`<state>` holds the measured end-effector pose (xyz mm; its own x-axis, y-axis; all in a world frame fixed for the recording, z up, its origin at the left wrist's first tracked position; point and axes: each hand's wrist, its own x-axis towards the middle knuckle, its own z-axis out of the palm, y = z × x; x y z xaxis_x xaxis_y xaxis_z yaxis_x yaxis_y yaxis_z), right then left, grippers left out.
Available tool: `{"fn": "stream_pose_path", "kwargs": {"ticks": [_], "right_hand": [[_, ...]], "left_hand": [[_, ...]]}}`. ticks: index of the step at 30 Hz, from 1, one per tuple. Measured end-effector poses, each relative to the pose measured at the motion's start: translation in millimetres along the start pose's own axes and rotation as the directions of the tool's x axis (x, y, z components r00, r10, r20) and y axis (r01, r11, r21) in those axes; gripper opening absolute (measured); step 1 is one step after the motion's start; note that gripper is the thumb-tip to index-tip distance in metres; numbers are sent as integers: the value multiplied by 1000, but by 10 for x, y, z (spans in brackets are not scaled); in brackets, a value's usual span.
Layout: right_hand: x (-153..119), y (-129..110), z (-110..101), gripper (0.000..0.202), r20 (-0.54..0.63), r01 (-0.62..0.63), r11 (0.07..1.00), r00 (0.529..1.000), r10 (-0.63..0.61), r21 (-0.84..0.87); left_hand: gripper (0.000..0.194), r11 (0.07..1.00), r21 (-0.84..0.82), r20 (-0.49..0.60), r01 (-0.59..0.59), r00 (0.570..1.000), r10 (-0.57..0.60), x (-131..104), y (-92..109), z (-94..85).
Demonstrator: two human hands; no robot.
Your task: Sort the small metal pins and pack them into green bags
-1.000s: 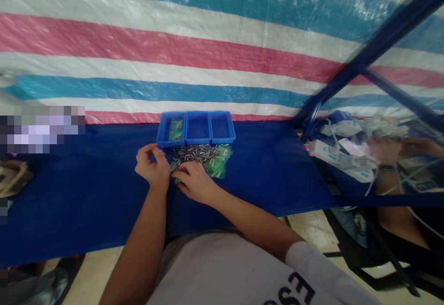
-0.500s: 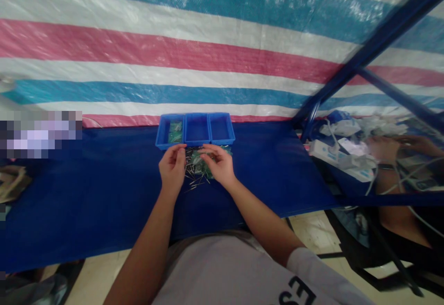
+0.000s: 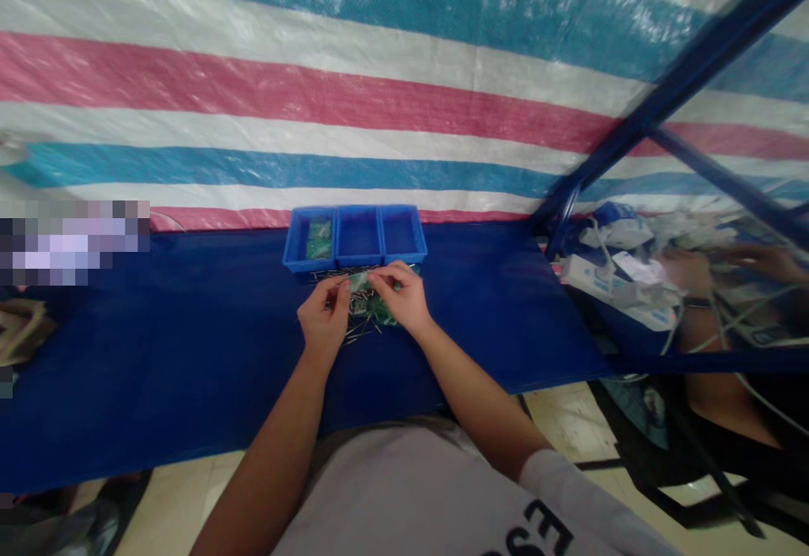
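A small clear plastic bag (image 3: 359,280) is stretched between my two hands above a pile. My left hand (image 3: 324,317) pinches its left edge between thumb and fingers. With its fingertips closed, my right hand (image 3: 404,296) grips the bag's right edge. Beneath and around them lie loose thin metal pins (image 3: 361,333) and green bagged pieces (image 3: 381,312) on the blue table. Just behind the hands stands a blue tray (image 3: 360,236) with three compartments; green bagged pieces (image 3: 319,238) lie in the left one.
A striped sheet (image 3: 354,93) hangs behind the blue table (image 3: 190,345). On the right, beyond a blue metal frame (image 3: 607,152), are a white power strip (image 3: 594,280), cables and another person's hands (image 3: 695,274). An open cardboard box (image 3: 25,328) is at the far left.
My left hand has moved slightly right, towards my right hand. The clear bag between the fingertips now shows more plainly, raised over the pile.
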<state>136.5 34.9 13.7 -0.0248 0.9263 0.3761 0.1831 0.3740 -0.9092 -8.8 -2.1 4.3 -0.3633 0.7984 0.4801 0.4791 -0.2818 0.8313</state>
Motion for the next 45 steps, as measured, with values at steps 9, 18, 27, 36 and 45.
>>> {"fn": "stream_pose_path", "kwargs": {"ticks": [9,18,27,36,45], "right_hand": [[-27,53,44,29,47,-142,973,990,136,181],[-20,68,43,29,44,-173,962,985,168,212],[-14,9,17,15,28,-111,984,994,108,140],[-4,49,31,26,49,-68,991,997,63,116],[-11,22,-9,15,68,-19,1000,997,18,14]], "left_hand": [[25,987,-123,-31,107,993,-112,-4,-4,31],[22,994,-105,11,11,1000,-10,-31,-35,23],[16,995,-43,-4,-95,996,94,-18,-23,-11],[30,996,-80,-31,44,998,-46,-31,-33,66],[24,998,-53,5,26,1000,-25,7,-62,44]]}}
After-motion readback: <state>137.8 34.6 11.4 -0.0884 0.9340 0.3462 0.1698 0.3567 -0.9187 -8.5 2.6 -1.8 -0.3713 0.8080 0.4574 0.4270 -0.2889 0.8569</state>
